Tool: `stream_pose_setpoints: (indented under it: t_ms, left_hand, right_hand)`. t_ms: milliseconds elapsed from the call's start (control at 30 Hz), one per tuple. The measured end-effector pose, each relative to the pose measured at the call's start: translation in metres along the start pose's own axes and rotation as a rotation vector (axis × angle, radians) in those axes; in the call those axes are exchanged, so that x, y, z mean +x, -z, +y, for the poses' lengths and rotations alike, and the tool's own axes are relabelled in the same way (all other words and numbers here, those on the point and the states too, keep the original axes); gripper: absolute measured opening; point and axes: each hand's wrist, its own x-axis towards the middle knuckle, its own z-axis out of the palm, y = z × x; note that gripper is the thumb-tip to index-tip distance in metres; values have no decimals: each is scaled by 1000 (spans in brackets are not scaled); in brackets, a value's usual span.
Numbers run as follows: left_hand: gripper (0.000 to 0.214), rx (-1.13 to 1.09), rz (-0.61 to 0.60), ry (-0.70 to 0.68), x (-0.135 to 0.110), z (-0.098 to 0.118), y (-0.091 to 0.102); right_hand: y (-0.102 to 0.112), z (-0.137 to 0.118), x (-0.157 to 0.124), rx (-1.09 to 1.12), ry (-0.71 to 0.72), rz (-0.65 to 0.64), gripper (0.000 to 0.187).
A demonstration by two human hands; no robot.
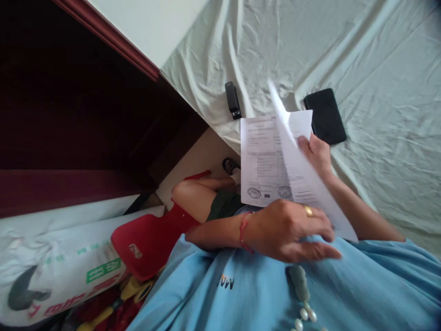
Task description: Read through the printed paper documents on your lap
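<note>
I hold a small stack of printed paper sheets [263, 161] with stamps near the bottom, in front of my blue shirt. My left hand [289, 232], with a gold ring and a red wrist string, grips the lower edge of the sheets. My right hand [317, 154] is behind the right side, fingers curled on a top sheet [303, 174] that is lifted and bent over. A black stapler [233, 99] lies on the bed just beyond the papers. A black phone [325, 116] lies on the sheet to the right of the papers.
A pale wrinkled bedsheet [379, 92] covers the bed. Dark wooden furniture [69, 115] fills the left. A red plastic stool [148, 239], a printed white sack [62, 266] and yellow items sit low on the left. My bent knee [193, 195] shows below the papers.
</note>
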Motion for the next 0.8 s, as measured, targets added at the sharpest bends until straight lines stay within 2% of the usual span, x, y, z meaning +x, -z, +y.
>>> stream_pose_setpoints:
  t_ms: [33, 67, 167, 267, 367, 467, 600, 700, 800]
  left_hand:
    - [21, -63, 36, 67, -8, -4, 6]
    - [22, -84, 121, 162, -17, -10, 11]
    - [20, -100, 458, 414, -51, -39, 20]
    - [15, -483, 877, 506, -83, -74, 22]
    - [25, -694, 1142, 619, -100, -99, 20]
    - [40, -743, 1277, 690, -105, -109, 16]
    - [50, -752, 1372, 720, -109, -110, 13]
    - [51, -746, 1402, 756, -117, -114, 14]
    - [48, -694, 1371, 795, -123, -118, 10]
  right_hand:
    - [0, -2, -1, -15, -16, 39, 52]
    - [1, -5, -1, -29, -30, 73, 51]
    - [1, -10, -1, -15, -33, 97, 54]
    - [1, -12, -1, 19, -23, 99, 56]
    - [0, -11, -2, 11, -21, 110, 55]
    - [0, -9, -2, 8, -11, 108, 55]
    - [0, -9, -1, -5, -16, 109, 55]
    - [1, -9, -1, -18, -12, 112, 56]
    - [1, -9, -2, -13, -10, 110, 56]
